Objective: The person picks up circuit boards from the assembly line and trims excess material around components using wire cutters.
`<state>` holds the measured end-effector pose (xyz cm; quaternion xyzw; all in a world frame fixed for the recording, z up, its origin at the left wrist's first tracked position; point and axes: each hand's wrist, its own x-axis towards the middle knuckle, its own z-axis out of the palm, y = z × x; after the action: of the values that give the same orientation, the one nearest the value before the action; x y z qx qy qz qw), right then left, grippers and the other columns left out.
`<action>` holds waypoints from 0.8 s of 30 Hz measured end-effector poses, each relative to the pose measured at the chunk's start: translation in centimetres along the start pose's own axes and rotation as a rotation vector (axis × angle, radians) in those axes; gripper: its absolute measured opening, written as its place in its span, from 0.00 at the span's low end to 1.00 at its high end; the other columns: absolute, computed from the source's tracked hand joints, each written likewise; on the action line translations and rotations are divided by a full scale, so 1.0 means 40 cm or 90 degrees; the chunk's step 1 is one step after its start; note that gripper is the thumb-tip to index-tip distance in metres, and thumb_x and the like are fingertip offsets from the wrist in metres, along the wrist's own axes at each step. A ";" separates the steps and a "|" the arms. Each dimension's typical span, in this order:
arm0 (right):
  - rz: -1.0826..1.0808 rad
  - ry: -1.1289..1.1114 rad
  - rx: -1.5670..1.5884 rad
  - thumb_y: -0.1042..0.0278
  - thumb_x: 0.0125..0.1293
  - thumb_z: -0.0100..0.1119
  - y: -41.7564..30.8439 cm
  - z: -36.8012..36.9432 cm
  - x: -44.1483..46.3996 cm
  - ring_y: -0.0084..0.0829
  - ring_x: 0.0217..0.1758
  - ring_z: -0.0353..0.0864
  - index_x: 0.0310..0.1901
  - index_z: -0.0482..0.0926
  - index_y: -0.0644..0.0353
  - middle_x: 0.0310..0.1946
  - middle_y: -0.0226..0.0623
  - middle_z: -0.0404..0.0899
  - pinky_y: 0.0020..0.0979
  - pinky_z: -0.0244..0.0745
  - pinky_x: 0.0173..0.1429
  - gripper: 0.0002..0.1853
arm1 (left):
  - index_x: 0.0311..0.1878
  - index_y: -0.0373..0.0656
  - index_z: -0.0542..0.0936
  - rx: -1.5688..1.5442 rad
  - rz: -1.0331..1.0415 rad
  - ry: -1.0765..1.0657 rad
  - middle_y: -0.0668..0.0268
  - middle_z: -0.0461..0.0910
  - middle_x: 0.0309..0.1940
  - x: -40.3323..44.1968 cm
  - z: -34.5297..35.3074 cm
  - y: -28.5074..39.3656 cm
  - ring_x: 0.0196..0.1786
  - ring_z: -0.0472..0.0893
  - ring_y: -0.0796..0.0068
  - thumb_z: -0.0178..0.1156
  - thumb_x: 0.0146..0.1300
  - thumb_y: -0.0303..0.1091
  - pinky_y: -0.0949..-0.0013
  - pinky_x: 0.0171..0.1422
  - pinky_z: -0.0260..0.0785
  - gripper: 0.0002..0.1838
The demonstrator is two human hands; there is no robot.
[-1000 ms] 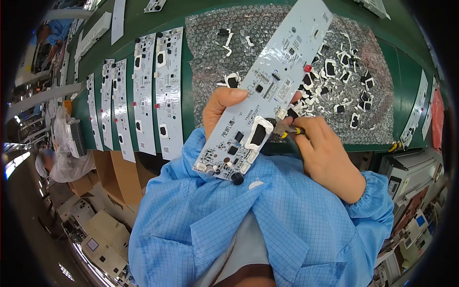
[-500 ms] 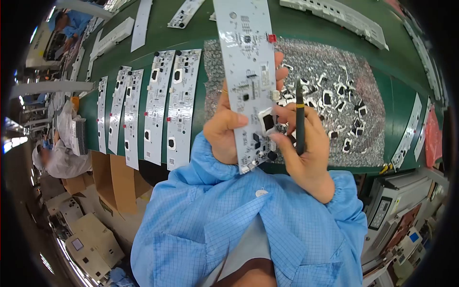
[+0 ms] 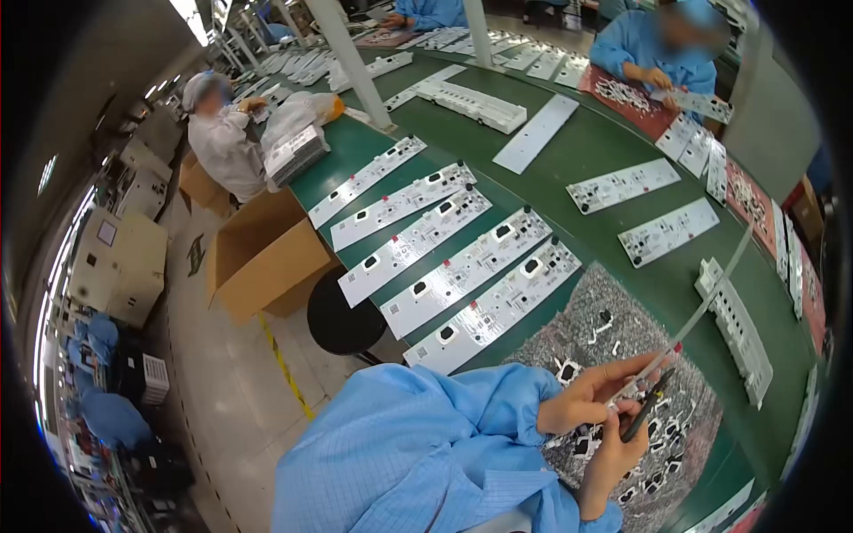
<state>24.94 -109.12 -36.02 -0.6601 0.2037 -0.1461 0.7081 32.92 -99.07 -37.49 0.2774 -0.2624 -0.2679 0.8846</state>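
My left hand (image 3: 577,407) grips a long white circuit board (image 3: 711,298), which stands nearly edge-on to me, tilted up and to the right. In my right hand (image 3: 613,460) is a slim black pointed tool (image 3: 647,411) with a yellow band. My right fingertips meet the board's lower end; any small part between them is hidden. Below both hands lies bubble wrap (image 3: 582,324), scattered with small black pieces in white frames (image 3: 567,369). Several populated circuit boards (image 3: 498,306) lie side by side left of my arms.
White plastic housings (image 3: 736,333) and more boards (image 3: 622,186) lie on the green surface beyond. A metal post (image 3: 346,62) rises at its edge. A cardboard box (image 3: 267,258) and black stool (image 3: 345,313) stand at left. Co-workers sit across and at far left.
My view has swung to the left, so the hands now appear at lower right. The board has gone from face-on to nearly edge-on. Both hands keep their holds.
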 end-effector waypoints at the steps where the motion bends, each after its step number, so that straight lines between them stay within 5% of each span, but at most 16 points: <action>1: -0.005 -0.010 0.009 0.84 0.62 0.61 0.003 -0.003 0.001 0.18 0.36 0.72 0.41 0.75 0.64 0.34 0.28 0.74 0.20 0.67 0.42 0.08 | 0.79 0.39 0.49 0.007 0.008 -0.006 0.53 0.59 0.76 0.002 0.000 -0.004 0.78 0.58 0.63 0.58 0.57 0.31 0.60 0.80 0.46 0.47; 5: -0.056 -0.031 -0.024 0.80 0.67 0.59 0.032 -0.025 0.014 0.15 0.35 0.69 0.43 0.74 0.64 0.34 0.26 0.73 0.17 0.63 0.36 0.06 | 0.79 0.37 0.50 0.023 0.038 -0.017 0.54 0.61 0.74 0.001 0.001 -0.013 0.77 0.59 0.63 0.57 0.58 0.28 0.61 0.80 0.47 0.45; 18: -0.062 -0.043 -0.064 0.82 0.64 0.59 0.021 -0.042 0.018 0.19 0.36 0.71 0.38 0.75 0.64 0.35 0.29 0.75 0.21 0.66 0.41 0.04 | 0.79 0.36 0.49 0.026 0.038 0.003 0.58 0.61 0.74 0.011 0.026 -0.016 0.78 0.57 0.68 0.59 0.60 0.30 0.63 0.80 0.48 0.45; 21: -0.123 -0.012 -0.093 0.82 0.64 0.57 0.026 -0.022 0.012 0.20 0.36 0.71 0.37 0.74 0.65 0.34 0.30 0.75 0.22 0.67 0.42 0.03 | 0.79 0.36 0.50 0.046 0.008 0.063 0.58 0.62 0.73 0.015 0.035 -0.018 0.72 0.66 0.72 0.55 0.59 0.22 0.67 0.75 0.56 0.43; 24: -0.191 -0.016 -0.174 0.81 0.67 0.54 0.028 -0.028 0.006 0.24 0.41 0.73 0.42 0.74 0.67 0.37 0.31 0.75 0.26 0.71 0.49 0.04 | 0.78 0.36 0.53 -0.005 0.017 0.077 0.59 0.64 0.71 0.011 0.035 -0.011 0.54 0.74 0.79 0.53 0.56 0.14 0.71 0.62 0.68 0.43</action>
<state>24.55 -110.11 -37.22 -0.7750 0.1122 -0.2122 0.5847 32.25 -100.14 -36.64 0.2862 -0.2113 -0.2400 0.9032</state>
